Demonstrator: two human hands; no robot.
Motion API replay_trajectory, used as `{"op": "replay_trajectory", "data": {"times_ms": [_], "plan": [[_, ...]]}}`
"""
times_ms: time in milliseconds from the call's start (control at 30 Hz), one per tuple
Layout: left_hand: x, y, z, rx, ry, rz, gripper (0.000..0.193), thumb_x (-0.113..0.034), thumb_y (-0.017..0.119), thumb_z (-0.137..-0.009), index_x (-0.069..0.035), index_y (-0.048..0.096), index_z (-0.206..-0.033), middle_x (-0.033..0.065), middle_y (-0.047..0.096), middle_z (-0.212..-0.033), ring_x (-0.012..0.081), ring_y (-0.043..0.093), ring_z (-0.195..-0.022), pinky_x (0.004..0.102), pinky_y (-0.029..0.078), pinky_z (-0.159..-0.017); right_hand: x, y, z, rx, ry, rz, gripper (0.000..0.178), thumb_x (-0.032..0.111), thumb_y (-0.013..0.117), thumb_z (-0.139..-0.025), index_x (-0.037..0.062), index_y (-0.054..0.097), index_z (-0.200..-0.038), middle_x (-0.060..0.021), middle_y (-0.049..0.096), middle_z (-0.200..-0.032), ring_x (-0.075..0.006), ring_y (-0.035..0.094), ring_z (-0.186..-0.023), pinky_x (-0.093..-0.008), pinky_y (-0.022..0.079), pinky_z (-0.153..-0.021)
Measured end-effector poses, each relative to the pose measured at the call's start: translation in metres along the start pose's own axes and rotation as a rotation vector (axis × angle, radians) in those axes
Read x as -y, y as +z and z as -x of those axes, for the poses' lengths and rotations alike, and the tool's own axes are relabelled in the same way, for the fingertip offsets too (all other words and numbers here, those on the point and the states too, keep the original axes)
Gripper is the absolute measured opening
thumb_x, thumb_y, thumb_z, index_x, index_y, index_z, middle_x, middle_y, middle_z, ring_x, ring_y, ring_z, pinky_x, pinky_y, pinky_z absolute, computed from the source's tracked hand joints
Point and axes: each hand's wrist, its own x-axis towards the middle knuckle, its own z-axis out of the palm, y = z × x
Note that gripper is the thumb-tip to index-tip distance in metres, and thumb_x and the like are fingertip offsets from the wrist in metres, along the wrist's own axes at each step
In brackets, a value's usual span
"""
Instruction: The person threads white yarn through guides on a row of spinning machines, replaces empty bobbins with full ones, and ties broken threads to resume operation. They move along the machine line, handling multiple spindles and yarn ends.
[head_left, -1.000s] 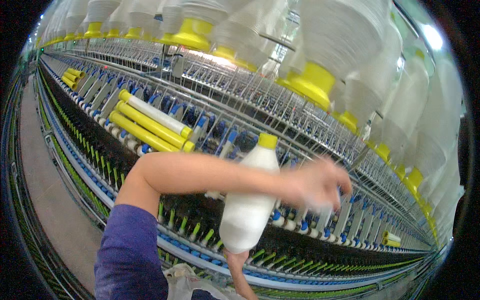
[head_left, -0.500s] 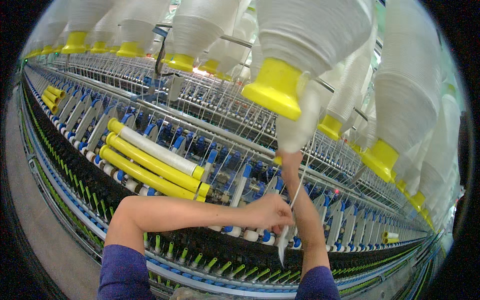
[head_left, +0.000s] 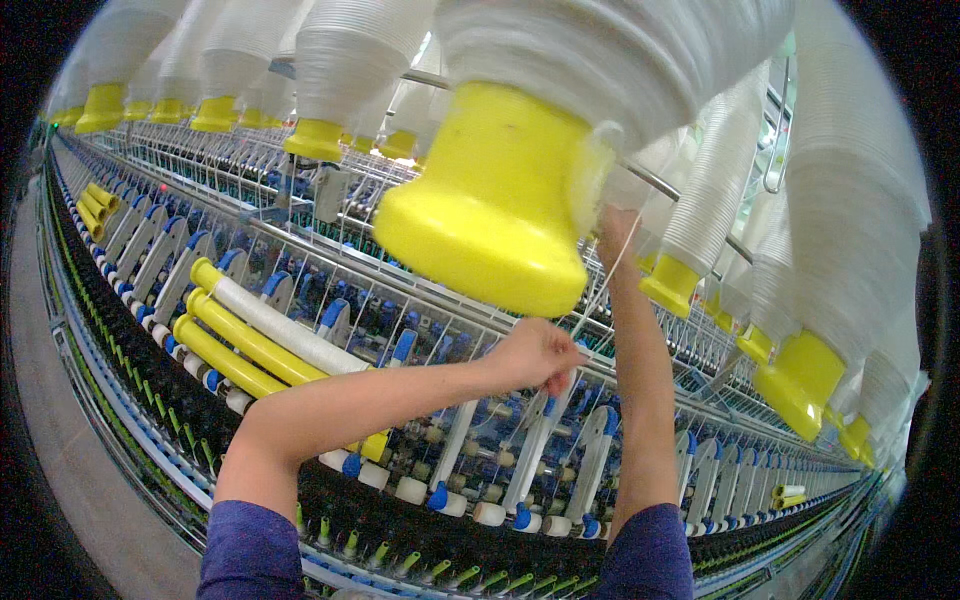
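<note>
My left hand point(head_left: 540, 355) is closed in a pinch on a thin white strand of roving point(head_left: 600, 292), just below a large hanging bobbin. The strand slants up and right from my fingers. That bobbin has a bright yellow lower end point(head_left: 490, 200) and thick white roving point(head_left: 600, 55) wound above it. My right hand point(head_left: 620, 222) is raised beside the yellow end, up against something pale. Its fingers are hidden, so whether it holds anything does not show.
More white roving bobbins point(head_left: 715, 215) hang in rows overhead. Below runs a long spinning frame with grey-and-blue arms point(head_left: 590, 465) and green-tipped spindles point(head_left: 435, 572). Yellow tubes point(head_left: 255, 335), one wound with white, lie across the frame at left. A metal rail point(head_left: 650, 180) crosses behind the bobbins.
Both hands have risen, the right one further up beside the yellow end. The big bobbin looks nearer and larger. The loose strand end that hung below my left hand no longer shows.
</note>
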Motion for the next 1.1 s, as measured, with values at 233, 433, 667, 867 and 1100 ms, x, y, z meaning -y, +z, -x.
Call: {"op": "replay_trajectory", "data": {"times_ms": [233, 433, 667, 867, 1100], "plan": [[-0.073, -0.027, -0.138, -0.611, 0.559, 0.248, 0.020, -0.022, 0.062, -0.086, -0.003, 0.064, -0.088, 0.0082, 0.065, -0.077, 0.0134, 0.059, -0.067, 0.0308, 0.046, -0.058, -0.030, 0.018, 0.118, -0.056, 0.224, -0.275, 0.036, 0.026, 0.069, -0.079, -0.0007, 0.059, -0.101, -0.0087, 0.064, -0.091, -0.0198, 0.059, -0.081, -0.0333, 0.048, -0.074], [-0.111, -0.032, -0.202, -0.479, 0.495, 0.862, 0.019, -0.016, 0.055, -0.090, 0.001, 0.058, -0.097, 0.0137, 0.064, -0.079, 0.0208, 0.064, -0.075, 0.0406, 0.052, -0.063, 0.025, -0.018, 0.173, 0.148, 0.083, -0.086, 0.029, 0.020, 0.062, -0.087, -0.0029, 0.062, -0.105, -0.0140, 0.066, -0.089, -0.0178, 0.062, -0.080, -0.0307, 0.048, -0.075], [0.001, -0.022, -0.050, -0.264, 0.306, -0.412, 0.058, -0.019, 0.052, -0.085, 0.016, 0.031, -0.126, 0.0303, 0.060, -0.086, 0.0416, 0.062, -0.082, 0.0458, 0.048, -0.072, 0.062, -0.044, 0.109, 0.407, 0.282, -0.073, 0.030, 0.024, 0.058, -0.091, -0.0018, 0.061, -0.107, -0.0087, 0.065, -0.091, -0.0134, 0.060, -0.085, -0.0271, 0.048, -0.072], [0.126, 0.013, -0.013, -0.007, -0.332, 0.372, 0.025, -0.020, 0.058, -0.086, 0.002, 0.059, -0.098, 0.0060, 0.056, -0.080, 0.0158, 0.051, -0.076, 0.0313, 0.040, -0.065, 0.025, -0.014, 0.123, 0.967, 0.183, 0.392, 0.044, 0.038, 0.053, -0.090, -0.0028, 0.062, -0.102, -0.0179, 0.065, -0.092, -0.0297, 0.063, -0.089, -0.0379, 0.049, -0.076], [0.186, 0.030, -0.067, -0.645, 0.134, 0.472, 0.041, 0.008, 0.050, -0.076, -0.001, 0.050, -0.116, 0.0061, 0.059, -0.098, 0.0206, 0.054, -0.088, 0.0348, 0.042, -0.080, 0.005, -0.004, 0.161, 1.029, 0.343, 0.438, 0.074, 0.063, 0.031, -0.090, -0.0023, 0.059, -0.110, -0.0272, 0.061, -0.105, -0.0424, 0.058, -0.100, -0.0433, 0.043, -0.089]]}}
